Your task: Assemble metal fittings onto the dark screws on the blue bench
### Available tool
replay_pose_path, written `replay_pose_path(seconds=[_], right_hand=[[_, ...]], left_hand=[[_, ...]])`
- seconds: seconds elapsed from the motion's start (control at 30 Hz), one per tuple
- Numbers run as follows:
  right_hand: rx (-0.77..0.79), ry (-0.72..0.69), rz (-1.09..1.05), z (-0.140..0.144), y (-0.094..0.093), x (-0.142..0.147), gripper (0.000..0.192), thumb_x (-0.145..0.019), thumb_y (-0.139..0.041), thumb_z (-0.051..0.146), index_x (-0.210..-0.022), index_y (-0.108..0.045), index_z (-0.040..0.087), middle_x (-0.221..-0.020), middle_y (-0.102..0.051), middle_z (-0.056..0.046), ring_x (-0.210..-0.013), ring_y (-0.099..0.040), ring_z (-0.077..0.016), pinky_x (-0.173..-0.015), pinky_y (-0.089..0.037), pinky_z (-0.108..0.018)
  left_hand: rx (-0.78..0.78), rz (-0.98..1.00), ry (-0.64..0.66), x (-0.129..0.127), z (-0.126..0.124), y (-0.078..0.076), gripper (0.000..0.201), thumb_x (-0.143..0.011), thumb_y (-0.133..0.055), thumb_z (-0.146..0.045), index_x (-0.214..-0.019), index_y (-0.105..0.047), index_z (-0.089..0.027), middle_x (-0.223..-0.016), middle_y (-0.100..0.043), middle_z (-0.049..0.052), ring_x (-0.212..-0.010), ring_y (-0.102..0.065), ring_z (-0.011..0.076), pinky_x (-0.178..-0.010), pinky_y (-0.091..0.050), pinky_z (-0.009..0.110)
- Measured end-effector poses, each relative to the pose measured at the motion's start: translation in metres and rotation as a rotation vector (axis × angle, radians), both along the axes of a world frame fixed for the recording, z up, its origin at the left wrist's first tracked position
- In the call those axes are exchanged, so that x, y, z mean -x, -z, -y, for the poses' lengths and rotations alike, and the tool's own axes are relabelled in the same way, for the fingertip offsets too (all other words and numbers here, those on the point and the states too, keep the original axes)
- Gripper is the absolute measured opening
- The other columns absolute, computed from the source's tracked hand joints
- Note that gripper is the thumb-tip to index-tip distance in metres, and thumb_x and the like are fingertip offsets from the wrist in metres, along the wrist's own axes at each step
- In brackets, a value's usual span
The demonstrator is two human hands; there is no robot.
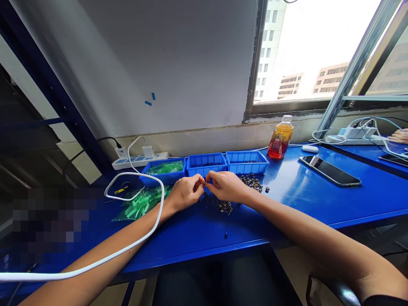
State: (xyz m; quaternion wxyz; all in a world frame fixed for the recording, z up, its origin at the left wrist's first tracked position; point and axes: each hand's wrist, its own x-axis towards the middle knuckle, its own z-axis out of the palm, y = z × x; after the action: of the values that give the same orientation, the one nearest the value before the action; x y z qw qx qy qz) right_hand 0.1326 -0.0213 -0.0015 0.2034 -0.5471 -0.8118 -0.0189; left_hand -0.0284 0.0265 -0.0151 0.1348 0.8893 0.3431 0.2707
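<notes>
My left hand (185,192) and my right hand (227,186) meet fingertip to fingertip above the blue table. Both are closed in a pinch on a small metal part (205,183), mostly covered by the fingers, its kind too small to make out. Under and beside my right hand lie loose dark pieces with thin metal pins (225,207). Farther right is a heap of small round metal pieces (251,182). A single dark piece (226,233) lies near the table's front edge. By my left wrist rests a clear bag of green pieces (143,203).
Behind my hands stand three blue bins: one with green bags (165,168), a middle bin (207,171) and a right bin (247,168). A white cable (159,208) loops over my left forearm. Rightward are a bottle (280,138), a phone (330,170) and another person's hand (399,136).
</notes>
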Motion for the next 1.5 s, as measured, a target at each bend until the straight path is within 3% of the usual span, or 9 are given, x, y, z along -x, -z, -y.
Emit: replay_pose_path(seconds=[0.3,0.63,0.87,1.0,1.2,1.5], right_hand=[[-0.009,-0.022,0.029,-0.0009,0.0019,0.0006,0.017,-0.085,-0.048,0.022,-0.1,-0.055,0.017,-0.073,-0.064,-0.001,-0.067,-0.057,-0.0136,-0.056,-0.027,-0.023],[-0.004,0.054,0.065,-0.001,0.0017,0.0022,0.021,-0.09,-0.043,0.031,-0.097,-0.057,0.017,-0.081,-0.067,-0.004,-0.073,-0.06,-0.0152,-0.058,-0.029,-0.024],[-0.027,0.017,0.04,0.0007,0.0005,0.0008,0.023,-0.086,-0.049,0.029,-0.105,-0.052,0.017,-0.074,-0.066,-0.001,-0.069,-0.06,-0.0154,-0.055,-0.028,-0.024],[-0.018,0.015,0.063,-0.0002,0.0003,0.0001,0.019,-0.086,-0.047,0.022,-0.104,-0.052,0.018,-0.08,-0.067,-0.003,-0.074,-0.062,-0.0162,-0.057,-0.03,-0.025],[0.013,0.033,0.062,-0.0001,0.0,0.0019,0.022,-0.09,-0.042,0.029,-0.106,-0.05,0.016,-0.086,-0.068,-0.006,-0.078,-0.063,-0.0181,-0.059,-0.031,-0.025],[0.019,0.004,0.05,0.0003,0.0002,0.0022,0.019,-0.088,-0.046,0.025,-0.106,-0.047,0.017,-0.079,-0.066,-0.003,-0.073,-0.061,-0.0157,-0.058,-0.03,-0.024]], left_hand=[[-0.008,-0.008,0.014,0.0006,-0.0008,0.0007,0.01,-0.074,-0.044,-0.022,-0.069,-0.052,-0.018,-0.049,-0.048,-0.005,-0.044,-0.041,0.0093,-0.046,-0.028,0.02],[-0.04,-0.034,-0.001,0.0002,0.001,-0.0017,0.015,-0.076,-0.043,-0.022,-0.074,-0.057,-0.018,-0.051,-0.051,-0.004,-0.045,-0.044,0.0101,-0.047,-0.03,0.02],[-0.034,0.005,0.017,0.0001,0.0,-0.0005,0.017,-0.077,-0.042,-0.025,-0.071,-0.056,-0.017,-0.051,-0.049,-0.004,-0.046,-0.042,0.0096,-0.047,-0.029,0.02],[-0.012,0.011,0.024,-0.0004,0.0005,-0.0002,0.017,-0.077,-0.042,-0.026,-0.069,-0.055,-0.017,-0.05,-0.049,-0.004,-0.046,-0.043,0.01,-0.046,-0.03,0.02],[-0.014,0.021,-0.012,-0.0008,0.0032,-0.001,0.017,-0.075,-0.04,-0.023,-0.067,-0.054,-0.017,-0.05,-0.048,-0.004,-0.046,-0.042,0.0099,-0.048,-0.029,0.021],[0.017,0.029,-0.004,-0.002,0.0042,-0.0029,0.016,-0.074,-0.042,-0.023,-0.066,-0.053,-0.017,-0.048,-0.046,-0.005,-0.044,-0.039,0.0092,-0.047,-0.027,0.02]])
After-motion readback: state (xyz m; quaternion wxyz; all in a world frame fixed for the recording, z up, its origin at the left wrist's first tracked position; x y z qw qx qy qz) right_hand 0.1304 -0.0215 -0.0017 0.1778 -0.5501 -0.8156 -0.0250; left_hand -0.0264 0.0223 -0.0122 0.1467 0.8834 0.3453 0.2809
